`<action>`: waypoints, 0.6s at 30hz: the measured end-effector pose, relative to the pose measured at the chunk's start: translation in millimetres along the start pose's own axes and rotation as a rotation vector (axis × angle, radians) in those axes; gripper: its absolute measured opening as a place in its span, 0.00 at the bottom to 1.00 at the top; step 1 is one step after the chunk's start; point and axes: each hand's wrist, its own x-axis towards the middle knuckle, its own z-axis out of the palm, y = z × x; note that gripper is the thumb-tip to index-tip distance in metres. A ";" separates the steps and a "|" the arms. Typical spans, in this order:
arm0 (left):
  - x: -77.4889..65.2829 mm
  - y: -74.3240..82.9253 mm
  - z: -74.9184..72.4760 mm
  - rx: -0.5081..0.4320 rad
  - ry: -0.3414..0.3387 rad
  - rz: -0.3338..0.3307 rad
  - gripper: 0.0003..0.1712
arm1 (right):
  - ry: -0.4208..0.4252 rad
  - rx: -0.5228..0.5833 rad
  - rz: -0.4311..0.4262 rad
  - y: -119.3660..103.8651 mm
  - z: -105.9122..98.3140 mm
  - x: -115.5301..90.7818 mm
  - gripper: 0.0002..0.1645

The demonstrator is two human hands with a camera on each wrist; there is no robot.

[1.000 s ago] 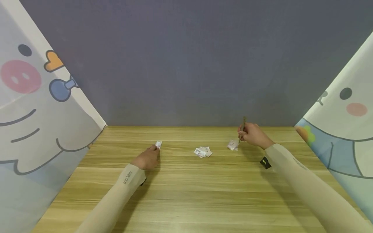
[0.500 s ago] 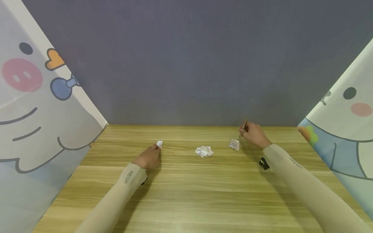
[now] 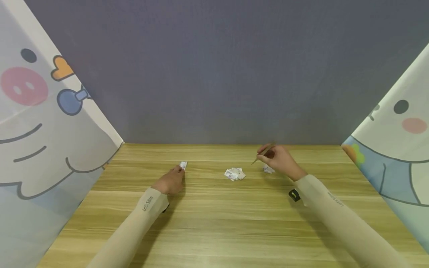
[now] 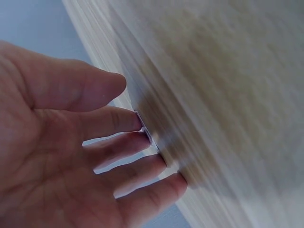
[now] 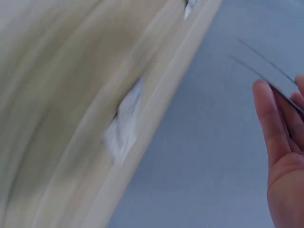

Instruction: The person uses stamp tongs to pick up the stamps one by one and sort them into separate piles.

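Observation:
My left hand [image 3: 169, 181] rests on the table in the head view, fingertips touching a small whitish printed slip [image 3: 183, 164]. In the left wrist view its fingers are nearly straight, with the thumb raised apart; the slip is seen edge-on under the fingertips. My right hand [image 3: 280, 160] pinches thin tweezers [image 5: 285, 99] above the tabletop. The two tweezer tips stand apart with nothing between them. Beneath this hand lies a small group of pale slips [image 3: 268, 169], partly covered by it. A heap of similar slips [image 3: 234, 174] lies mid-table, left of the right hand.
The wood-grain table [image 3: 214, 223] meets a grey panel [image 3: 214, 74] at its back edge. Cartoon-printed sheets flank it, on the left [image 3: 80, 149] and on the right [image 3: 395, 149]. A black wrist strap piece [image 3: 294, 195] shows under the right sleeve.
My right hand has lifted away from the right-hand slips and moved left with the tweezers, which now tilt, tips pointing left toward the middle heap. The left hand has stayed in place.

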 end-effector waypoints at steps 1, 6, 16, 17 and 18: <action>-0.1 0.2 -0.1 0.001 0.001 0.000 0.31 | -0.007 0.031 -0.006 -2.0 4.1 0.0 0.05; -0.6 0.6 -0.9 -0.015 -0.010 -0.007 0.31 | -0.060 0.152 -0.031 -9.0 22.8 2.3 0.02; -0.5 -0.2 -0.4 -0.019 -0.014 -0.013 0.31 | -0.074 0.168 0.054 -7.0 44.7 8.8 0.02; -0.6 -0.4 -0.2 -0.018 -0.014 -0.013 0.31 | -0.074 0.169 0.059 -6.1 45.9 9.4 0.02; -0.6 -0.6 -0.1 -0.017 -0.013 -0.014 0.31 | -0.072 0.175 0.066 -5.3 46.9 9.8 0.02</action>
